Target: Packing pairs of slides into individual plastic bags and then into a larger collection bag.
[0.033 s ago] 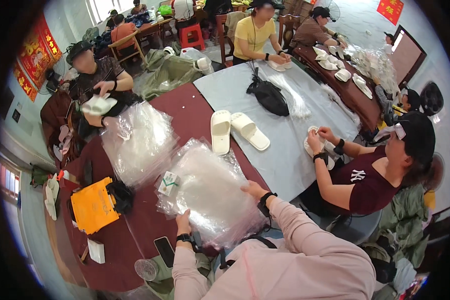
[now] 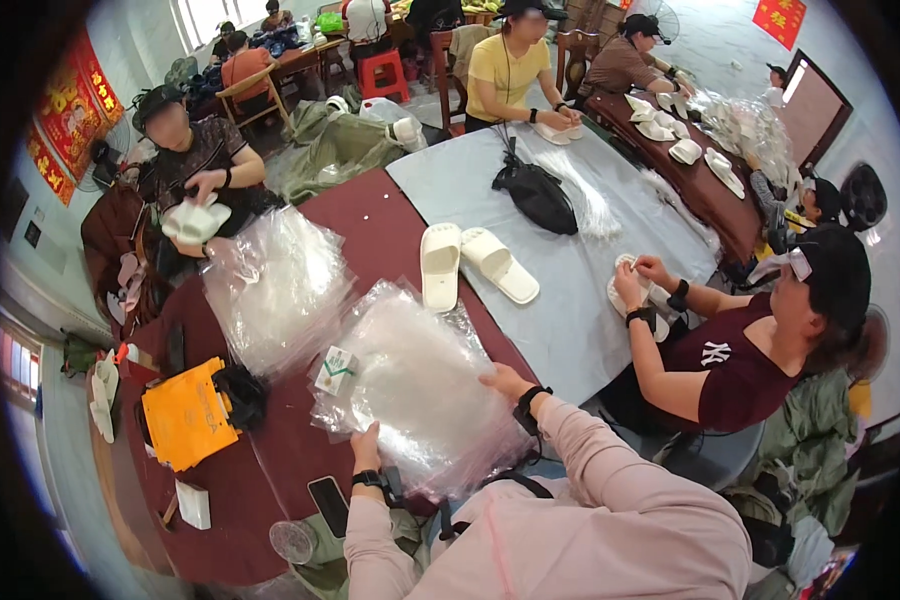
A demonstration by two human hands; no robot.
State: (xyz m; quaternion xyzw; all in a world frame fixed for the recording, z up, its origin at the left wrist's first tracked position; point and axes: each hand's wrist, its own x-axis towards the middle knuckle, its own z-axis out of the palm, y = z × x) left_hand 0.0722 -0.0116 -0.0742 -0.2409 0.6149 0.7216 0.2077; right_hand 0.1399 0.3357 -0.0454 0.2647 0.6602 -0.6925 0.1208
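A stack of clear plastic bags (image 2: 420,385) lies on the dark red table before me. My left hand (image 2: 366,447) is closed on its near left edge. At the right edge, my right hand (image 2: 506,384) grips the stack with the thumb on top; the fingers underneath are hidden. A small white and green box (image 2: 336,371) rests on the bags' left part. Just beyond the stack lies a pair of white slippers (image 2: 441,268), side by side across the border between the red and pale table coverings.
Another pile of clear bags (image 2: 275,285) lies farther left, near a co-worker holding white slippers (image 2: 198,218). An orange bag (image 2: 190,412), a phone (image 2: 328,505) and a clear cup (image 2: 293,540) are on my left. At right a co-worker (image 2: 740,340) handles a slipper. A black bag (image 2: 537,195) lies beyond.
The co-worker at the left has shifted the slippers slightly in their hands. My own hands and the bag stack have barely moved.
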